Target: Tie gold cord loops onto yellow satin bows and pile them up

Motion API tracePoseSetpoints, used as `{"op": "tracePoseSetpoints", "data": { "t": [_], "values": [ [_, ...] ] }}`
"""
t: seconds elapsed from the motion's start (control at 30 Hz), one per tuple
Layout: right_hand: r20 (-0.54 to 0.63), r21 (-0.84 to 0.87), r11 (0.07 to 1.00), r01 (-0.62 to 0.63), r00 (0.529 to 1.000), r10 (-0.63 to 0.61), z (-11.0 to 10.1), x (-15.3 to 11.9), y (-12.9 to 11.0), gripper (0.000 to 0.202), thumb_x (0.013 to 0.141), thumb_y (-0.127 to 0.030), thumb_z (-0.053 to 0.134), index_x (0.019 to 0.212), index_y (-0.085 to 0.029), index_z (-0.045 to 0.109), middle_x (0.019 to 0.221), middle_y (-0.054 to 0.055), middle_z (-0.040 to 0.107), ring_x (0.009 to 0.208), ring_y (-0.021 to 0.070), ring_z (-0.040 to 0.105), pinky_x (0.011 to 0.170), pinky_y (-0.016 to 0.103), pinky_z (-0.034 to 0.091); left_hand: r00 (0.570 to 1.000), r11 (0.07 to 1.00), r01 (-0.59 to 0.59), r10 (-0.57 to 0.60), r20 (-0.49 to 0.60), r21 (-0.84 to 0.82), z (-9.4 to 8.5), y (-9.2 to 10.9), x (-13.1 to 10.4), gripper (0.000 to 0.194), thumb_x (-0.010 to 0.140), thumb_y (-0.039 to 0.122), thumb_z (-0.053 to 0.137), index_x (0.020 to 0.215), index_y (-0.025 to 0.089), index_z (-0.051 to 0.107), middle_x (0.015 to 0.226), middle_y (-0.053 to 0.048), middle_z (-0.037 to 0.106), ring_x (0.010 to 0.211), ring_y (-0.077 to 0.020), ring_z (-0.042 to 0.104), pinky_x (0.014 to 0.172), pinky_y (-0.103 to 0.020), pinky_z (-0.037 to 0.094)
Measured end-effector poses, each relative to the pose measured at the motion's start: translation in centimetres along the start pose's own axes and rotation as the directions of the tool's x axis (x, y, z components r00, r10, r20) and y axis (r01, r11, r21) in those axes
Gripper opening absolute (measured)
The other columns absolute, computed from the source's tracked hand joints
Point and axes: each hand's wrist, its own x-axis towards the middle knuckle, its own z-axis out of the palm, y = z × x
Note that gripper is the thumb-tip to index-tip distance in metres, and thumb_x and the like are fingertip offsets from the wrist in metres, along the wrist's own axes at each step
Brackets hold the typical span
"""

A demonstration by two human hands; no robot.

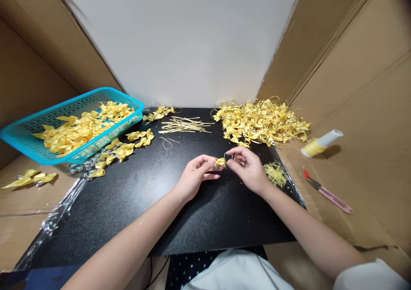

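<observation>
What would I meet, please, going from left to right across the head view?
Turquoise plastic basket → left hand → yellow ribbon bow → right hand → tangled yellow thread → pink-handled thread snips.

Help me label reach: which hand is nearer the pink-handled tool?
Right. The right hand is left of the pink-handled tool; the left hand is farther left, holding a bow.

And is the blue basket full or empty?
Neither: the blue basket is partly filled; yellow bows lie inside, its far wall showing above.
</observation>
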Motion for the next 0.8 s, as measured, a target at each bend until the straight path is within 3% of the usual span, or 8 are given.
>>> {"op": "tracePoseSetpoints", "data": {
  "t": [0.07, 0.13, 0.27, 0.37, 0.47, 0.6, 0.7, 0.8],
  "values": [
    [-0.046, 0.186, 0.977, -0.105, 0.992, 0.115, -1.6, 1.9, -0.5, 0.013, 0.089, -0.032, 0.055, 0.091, -0.022, 0.062, 0.067, -0.003, 0.047, 0.057, 0.0102, 0.044, 0.055, 0.024, 0.039, 1.000, 0.999, 0.024, -0.023, 0.010, -0.025, 0.1, 0.2, 0.0, 0.028, 0.075, 0.038, 0.076, 0.084, 0.015, 0.062, 0.088, -0.005, 0.071, 0.079, -0.0173, 0.069, 0.065, -0.027, 0.056],
    [-0.091, 0.311, 0.942, -0.127, 0.983, 0.163, -3.4, 4.3, -1.1, 0.014, 0.091, -0.030, 0.050, 0.084, -0.021, 0.058, 0.064, -0.004, 0.041, 0.055, 0.0095, 0.038, 0.055, 0.024, 0.039, 0.999, 0.998, 0.046, -0.045, 0.029, -0.041, 0.2, 0.4, -0.1, 0.028, 0.075, 0.037, 0.075, 0.083, 0.015, 0.059, 0.087, -0.005, 0.071, 0.077, -0.0171, 0.069, 0.063, -0.027, 0.056],
    [-0.136, 0.391, 0.912, -0.123, 0.972, 0.189, -6.4, 9.5, -1.9, 0.014, 0.092, -0.021, 0.047, 0.080, -0.021, 0.053, 0.058, -0.007, 0.029, 0.048, 0.0077, 0.028, 0.051, 0.021, 0.033, 0.994, 0.996, 0.043, -0.035, 0.104, -0.077, 0.5, 0.8, -0.4, 0.026, 0.077, 0.034, 0.074, 0.082, 0.014, 0.057, 0.091, -0.007, 0.072, 0.074, -0.0153, 0.068, 0.062, -0.025, 0.056],
    [-0.145, 0.410, 0.900, -0.146, 0.964, 0.223, -7.0, 12.5, -1.8, 0.017, 0.094, -0.019, 0.044, 0.079, -0.020, 0.050, 0.055, -0.008, 0.026, 0.045, 0.0065, 0.024, 0.049, 0.020, 0.030, 0.981, 0.994, 0.023, -0.002, 0.194, -0.108, 0.7, 1.2, -0.8, 0.025, 0.078, 0.033, 0.073, 0.081, 0.014, 0.057, 0.091, -0.009, 0.072, 0.070, -0.0133, 0.066, 0.061, -0.024, 0.054],
    [-0.094, 0.359, 0.905, -0.226, 0.956, 0.276, -5.7, 14.8, -1.2, 0.017, 0.095, -0.021, 0.048, 0.078, -0.020, 0.048, 0.055, -0.009, 0.027, 0.043, 0.0053, 0.026, 0.048, 0.019, 0.029, 0.970, 0.995, 0.002, 0.022, 0.243, -0.101, 0.9, 1.7, -1.2, 0.025, 0.079, 0.033, 0.074, 0.080, 0.014, 0.058, 0.088, -0.008, 0.072, 0.067, -0.0118, 0.065, 0.059, -0.022, 0.052],
    [0.027, 0.146, 0.935, -0.322, 0.946, 0.322, -2.1, 17.0, -0.6, 0.013, 0.094, -0.019, 0.050, 0.081, -0.018, 0.053, 0.058, -0.007, 0.038, 0.046, 0.0058, 0.036, 0.051, 0.021, 0.036, 0.969, 0.997, -0.017, 0.036, 0.243, -0.078, 1.0, 2.1, -1.5, 0.027, 0.077, 0.033, 0.076, 0.078, 0.013, 0.058, 0.084, -0.008, 0.073, 0.063, -0.0107, 0.064, 0.058, -0.021, 0.050],
    [0.089, -0.133, 0.960, -0.248, 0.961, 0.261, 0.4, 17.5, -0.5, 0.009, 0.089, -0.015, 0.057, 0.081, -0.015, 0.061, 0.072, 0.001, 0.057, 0.066, 0.0110, 0.055, 0.073, 0.031, 0.048, 0.970, 0.998, -0.029, 0.043, 0.238, -0.063, 1.0, 2.2, -1.5, 0.027, 0.077, 0.034, 0.076, 0.078, 0.013, 0.059, 0.083, -0.009, 0.074, 0.061, -0.0100, 0.063, 0.059, -0.021, 0.050],
    [0.128, -0.248, 0.958, -0.143, 0.976, 0.179, 1.3, 15.5, -0.6, 0.007, 0.075, -0.014, 0.073, 0.078, -0.014, 0.066, 0.095, 0.009, 0.065, 0.101, 0.0212, 0.058, 0.099, 0.042, 0.040, 0.973, 0.997, -0.037, 0.051, 0.227, -0.066, 0.9, 2.2, -1.5, 0.028, 0.077, 0.035, 0.076, 0.080, 0.013, 0.059, 0.085, -0.010, 0.074, 0.060, -0.0099, 0.063, 0.060, -0.022, 0.050]
  ]
}}
